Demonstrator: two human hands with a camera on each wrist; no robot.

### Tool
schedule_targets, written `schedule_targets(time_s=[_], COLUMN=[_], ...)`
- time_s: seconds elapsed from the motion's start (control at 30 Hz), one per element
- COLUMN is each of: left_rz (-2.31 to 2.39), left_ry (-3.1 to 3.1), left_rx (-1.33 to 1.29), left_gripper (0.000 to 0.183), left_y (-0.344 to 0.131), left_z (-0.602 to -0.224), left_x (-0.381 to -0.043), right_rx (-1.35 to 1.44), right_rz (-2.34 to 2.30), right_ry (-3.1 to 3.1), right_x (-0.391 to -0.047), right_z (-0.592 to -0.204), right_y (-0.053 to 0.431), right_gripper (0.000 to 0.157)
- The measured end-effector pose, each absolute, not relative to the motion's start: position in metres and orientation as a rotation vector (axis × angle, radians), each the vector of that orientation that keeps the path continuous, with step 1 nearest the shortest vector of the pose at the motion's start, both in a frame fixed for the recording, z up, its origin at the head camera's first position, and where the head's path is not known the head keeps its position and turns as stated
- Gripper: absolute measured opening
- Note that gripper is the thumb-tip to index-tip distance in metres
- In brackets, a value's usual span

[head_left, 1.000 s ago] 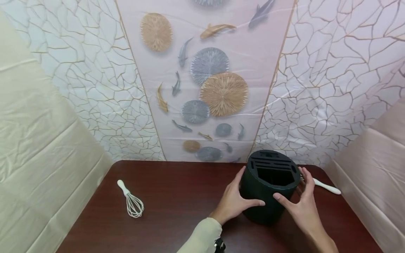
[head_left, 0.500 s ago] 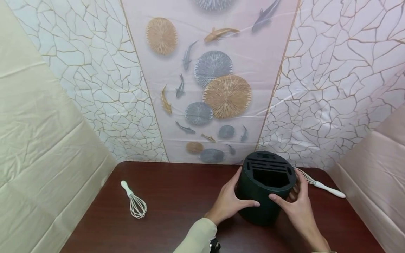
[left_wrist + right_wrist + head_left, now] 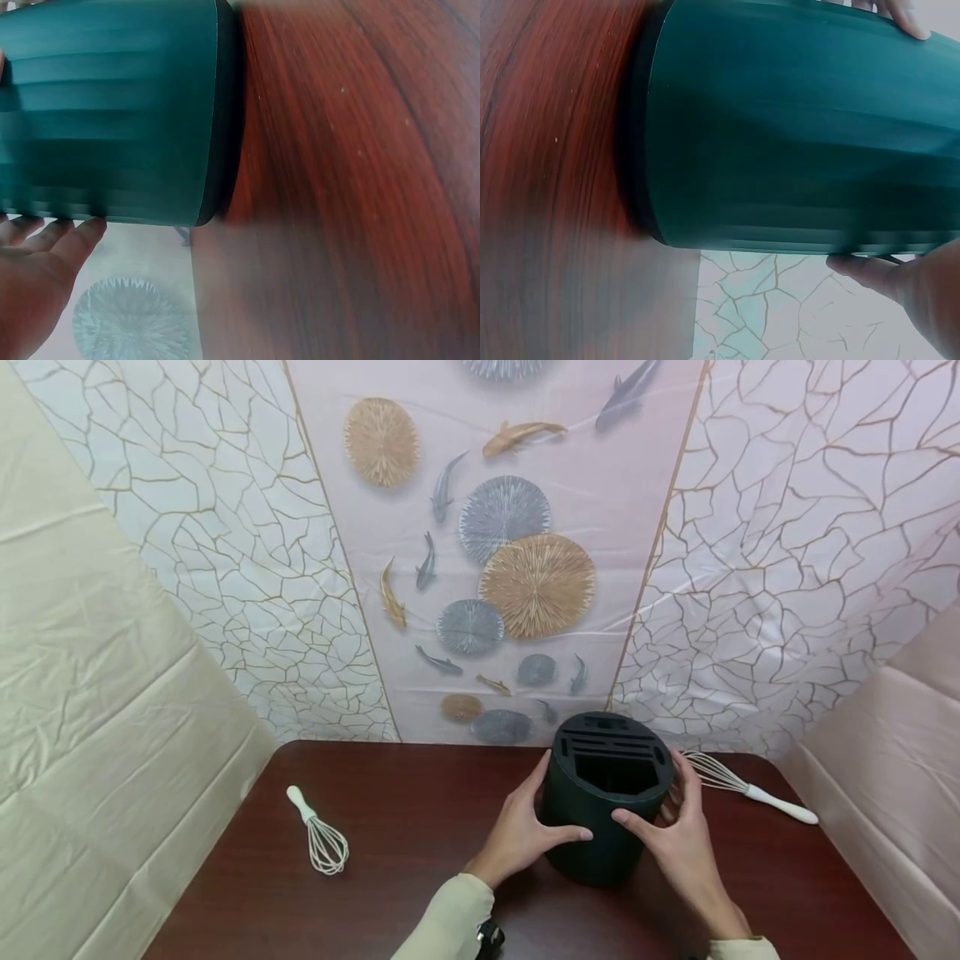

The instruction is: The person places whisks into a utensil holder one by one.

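A dark green, round knife block (image 3: pixel 600 835) stands upright right of the middle, its base right at the tabletop. Its black top (image 3: pixel 611 752) has narrow slots and one large opening. My left hand (image 3: pixel 517 831) grips its left side, thumb across the front; in the left wrist view the fingertips press its ribbed wall (image 3: pixel 112 112). On the right side my right hand (image 3: pixel 678 839) holds it the same way, fingers partly hidden behind it. The right wrist view shows its smooth lower wall (image 3: pixel 780 135) close up.
A white whisk (image 3: pixel 757 789) lies just behind and right of the right hand. Another white whisk (image 3: pixel 318 833) lies at the left of the dark red wooden table (image 3: pixel 405 827). A patterned cloth (image 3: pixel 510 610) hangs along the back edge, with plain cloth at both sides.
Both hands have moved the knife block to the left across the table. More of the right whisk's wires now shows beside it. The left whisk has stayed in place.
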State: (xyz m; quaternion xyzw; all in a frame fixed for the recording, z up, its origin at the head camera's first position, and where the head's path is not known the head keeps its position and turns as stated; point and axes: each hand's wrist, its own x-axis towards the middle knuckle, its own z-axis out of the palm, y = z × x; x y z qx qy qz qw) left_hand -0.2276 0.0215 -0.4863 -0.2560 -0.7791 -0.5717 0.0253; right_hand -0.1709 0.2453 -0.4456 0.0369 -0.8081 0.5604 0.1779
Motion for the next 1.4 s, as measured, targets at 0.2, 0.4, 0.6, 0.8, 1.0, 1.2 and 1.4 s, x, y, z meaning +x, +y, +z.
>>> schedule_targets(time_s=[0.2,0.4,0.6,0.8,1.0,1.2,1.4], left_rz=[-1.750,-1.743,-1.753,-1.767,-1.759,-1.745,-1.752], left_ry=[-2.400,-2.422,-2.409,-2.398,-2.442,-2.442,-2.431], left_rx=[-0.789,-0.740,-0.740,-0.733,-0.695,-0.667,-0.663], left_gripper=[0.112,0.112,0.111,0.111,0.112,0.112,0.113], left_y=[0.014,0.001,-0.007,-0.011,-0.018,-0.026,-0.038], left_z=[-0.485,-0.488,-0.491,-0.490,-0.489,-0.486,-0.485], left_x=[-0.231,-0.231,-0.232,-0.232,-0.230,-0.231,-0.232], right_rx=[0.130,0.161,0.159,0.162,0.159,0.196,0.235], right_rz=[1.594,1.620,1.650,1.649,1.652,1.657,1.684], right_ry=[-2.268,-2.243,-2.212,-2.212,-2.214,-2.198,-2.162], right_x=[-0.177,-0.183,-0.183,-0.184,-0.186,-0.190,-0.195], right_z=[-0.446,-0.449,-0.450,-0.449,-0.450,-0.450,-0.453], right_y=[0.237,0.226,0.217,0.213,0.209,0.201,0.191], right_gripper=[0.108,0.106,0.105,0.105,0.105,0.105,0.105])
